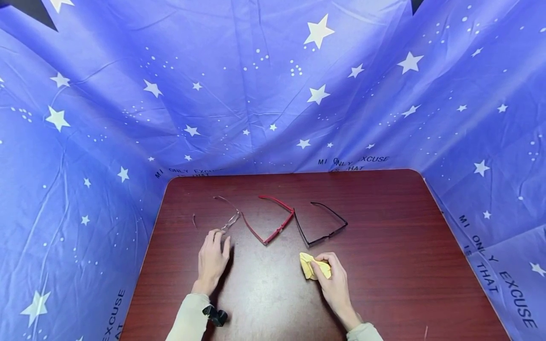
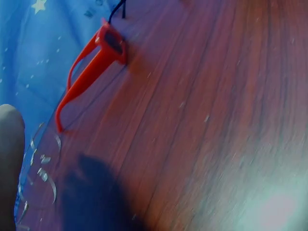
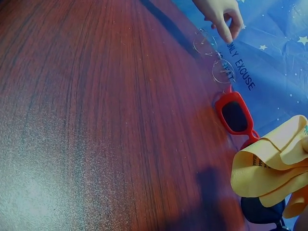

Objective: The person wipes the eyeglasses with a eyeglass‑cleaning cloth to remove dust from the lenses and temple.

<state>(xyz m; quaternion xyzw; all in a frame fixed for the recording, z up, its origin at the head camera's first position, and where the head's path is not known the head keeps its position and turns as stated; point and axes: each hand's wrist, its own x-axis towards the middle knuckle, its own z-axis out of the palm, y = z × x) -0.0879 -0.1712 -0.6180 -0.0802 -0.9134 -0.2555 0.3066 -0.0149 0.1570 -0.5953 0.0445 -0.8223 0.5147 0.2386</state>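
My left hand [image 1: 213,255] is just in front of a pair of thin wire-framed eyeglasses [image 1: 232,220], fingers loosely bent with nothing held. In the left wrist view those wire glasses [image 2: 43,174] appear apart from the finger. My right hand [image 1: 336,286] pinches a folded yellow cloth [image 3: 262,178] between thumb and fingers, above the table's right-centre. Red-framed sunglasses [image 1: 280,228] stand with temples unfolded in the middle of the row. To their right are black-framed sunglasses [image 1: 328,236], partly hidden behind the cloth in the right wrist view.
The three pairs lie side by side across a dark red wood-grain table [image 1: 396,237]. A blue curtain [image 1: 256,94] with white stars surrounds its back and sides. A small black device [image 1: 215,316] is strapped at the left wrist.
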